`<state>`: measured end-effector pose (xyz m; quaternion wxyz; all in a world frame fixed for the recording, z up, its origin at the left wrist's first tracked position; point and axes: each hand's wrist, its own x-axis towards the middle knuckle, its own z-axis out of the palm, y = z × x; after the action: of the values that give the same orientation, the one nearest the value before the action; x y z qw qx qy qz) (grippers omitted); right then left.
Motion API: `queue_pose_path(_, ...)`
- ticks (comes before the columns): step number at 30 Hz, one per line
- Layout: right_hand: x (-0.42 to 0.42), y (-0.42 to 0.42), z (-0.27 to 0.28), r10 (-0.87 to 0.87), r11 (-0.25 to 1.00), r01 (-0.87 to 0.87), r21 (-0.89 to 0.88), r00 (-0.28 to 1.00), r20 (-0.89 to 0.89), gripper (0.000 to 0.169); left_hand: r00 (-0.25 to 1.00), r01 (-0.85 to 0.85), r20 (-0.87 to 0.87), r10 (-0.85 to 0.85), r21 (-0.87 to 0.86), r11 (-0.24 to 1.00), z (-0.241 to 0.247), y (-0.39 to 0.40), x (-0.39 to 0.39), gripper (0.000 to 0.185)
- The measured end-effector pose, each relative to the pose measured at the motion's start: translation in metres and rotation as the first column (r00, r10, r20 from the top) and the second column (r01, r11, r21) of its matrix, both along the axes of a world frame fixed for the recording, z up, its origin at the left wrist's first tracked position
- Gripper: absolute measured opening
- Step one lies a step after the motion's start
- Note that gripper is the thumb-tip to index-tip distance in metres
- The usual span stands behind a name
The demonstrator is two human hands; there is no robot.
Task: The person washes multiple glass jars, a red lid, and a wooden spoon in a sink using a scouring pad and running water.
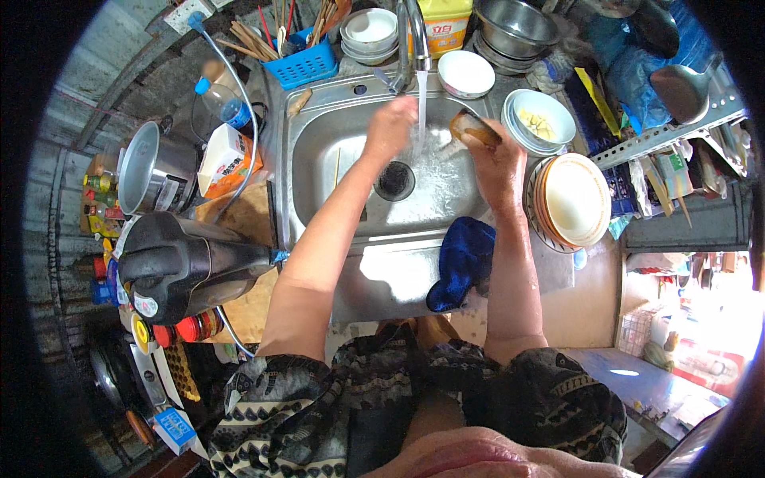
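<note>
Water runs from the chrome faucet [418, 51] into the stainless steel sink [323, 137]. Beside the stream on its left, my left hand [391, 128] is blurred by motion; whether it holds anything does not show. My right hand [499, 164], right of the stream, grips a small brown, pale-centred object [472, 128] with a dark edge, of a kind I cannot make out. The drain strainer [394, 180] lies between and below my hands. A dark blue cloth [463, 260] hangs over the sink's front ledge, near my right forearm. A thin stick [337, 166] lies in the basin.
Right of the sink stand stacked plates [577, 200] and a bowl of pale cut pieces [544, 122]. Behind are a white bowl [466, 74], metal basins [517, 27] and a blue basket [305, 64] of chopsticks. A black-lidded kettle [179, 263] stands left, by a cutting board [248, 209].
</note>
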<state>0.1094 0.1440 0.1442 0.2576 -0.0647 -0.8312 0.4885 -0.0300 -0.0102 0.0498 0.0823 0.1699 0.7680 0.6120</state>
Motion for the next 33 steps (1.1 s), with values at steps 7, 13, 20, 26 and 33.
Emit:
queue_pose_path(7, 0.013, -0.008, -0.003, 0.032, 0.998, -0.027, -0.062, 0.997, 0.074, 0.024, 0.931, -0.303, 0.303, 0.205, 0.322, 0.897, -0.006, -0.001, -0.07, 0.064)
queue_pose_path(13, 0.016, -0.01, -0.015, 0.133, 0.986, -0.126, -0.107, 0.989, 0.067, 0.023, 0.959, -0.153, -0.255, 0.123, -0.101, 0.983, -0.008, -0.001, -0.055, 0.065)
queue_pose_path(20, 0.0, -0.017, -0.025, 0.135, 0.989, -0.136, 0.064, 0.991, 0.022, 0.023, 0.912, 0.359, -0.098, -0.399, -0.285, 0.889, 0.035, -0.036, 0.012, 0.071)
queue_pose_path(26, -0.003, -0.039, -0.014, 0.334, 0.922, -0.301, -0.245, 0.936, 0.107, 0.034, 0.993, 0.099, -0.028, -0.112, -0.281, 0.955, 0.066, -0.052, 0.071, 0.02)
queue_pose_path(33, 0.017, -0.024, -0.046, 0.353, 0.93, -0.332, -0.159, 0.926, 0.134, 0.046, 0.723, -0.566, -0.337, 0.603, 0.209, 0.797, 0.118, -0.117, 0.006, 0.02)
